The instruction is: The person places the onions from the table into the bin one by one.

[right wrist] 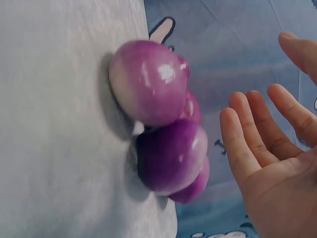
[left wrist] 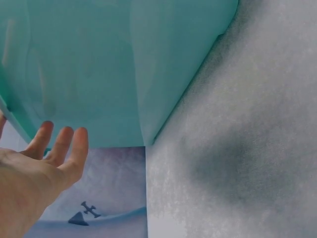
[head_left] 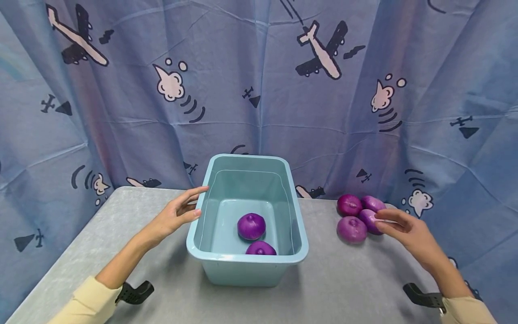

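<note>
Reaching my right hand (head_left: 408, 229), fingers apart, toward the purple onions (head_left: 358, 216) right of the blue bin (head_left: 210, 252); left hand (head_left: 178, 213), fingers relaxed, steadies its rim. Next I judge: clamp one.

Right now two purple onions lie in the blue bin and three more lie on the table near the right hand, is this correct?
Not quite: the head view shows four purple onions on the table near the right hand, not three. Two do lie in the blue bin.

Bright, even; wrist cams maybe blurry.
</note>
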`<control>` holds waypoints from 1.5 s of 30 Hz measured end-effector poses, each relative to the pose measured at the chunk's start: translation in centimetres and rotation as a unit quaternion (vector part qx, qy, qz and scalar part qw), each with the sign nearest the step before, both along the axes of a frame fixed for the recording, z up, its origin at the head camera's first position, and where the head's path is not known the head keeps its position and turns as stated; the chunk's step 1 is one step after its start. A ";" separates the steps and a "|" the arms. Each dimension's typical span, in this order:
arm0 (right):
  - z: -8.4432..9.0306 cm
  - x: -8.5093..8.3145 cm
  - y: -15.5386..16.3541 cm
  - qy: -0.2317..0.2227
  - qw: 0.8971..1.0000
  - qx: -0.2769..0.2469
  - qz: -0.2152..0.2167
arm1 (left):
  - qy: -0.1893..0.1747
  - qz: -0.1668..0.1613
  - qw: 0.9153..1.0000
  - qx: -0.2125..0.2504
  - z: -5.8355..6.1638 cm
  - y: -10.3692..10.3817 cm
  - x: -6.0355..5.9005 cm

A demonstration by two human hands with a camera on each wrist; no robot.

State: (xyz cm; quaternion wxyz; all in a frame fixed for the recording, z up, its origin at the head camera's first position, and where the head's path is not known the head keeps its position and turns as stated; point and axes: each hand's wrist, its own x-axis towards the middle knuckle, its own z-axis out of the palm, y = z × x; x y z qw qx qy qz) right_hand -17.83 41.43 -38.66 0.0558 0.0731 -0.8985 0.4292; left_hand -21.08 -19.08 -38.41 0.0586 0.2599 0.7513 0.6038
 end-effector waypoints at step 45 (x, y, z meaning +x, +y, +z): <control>-5.7 -3.0 1.7 -0.066 0.991 0.003 -0.112 | -0.005 -0.017 1.000 0.011 -0.2 0.0 -0.2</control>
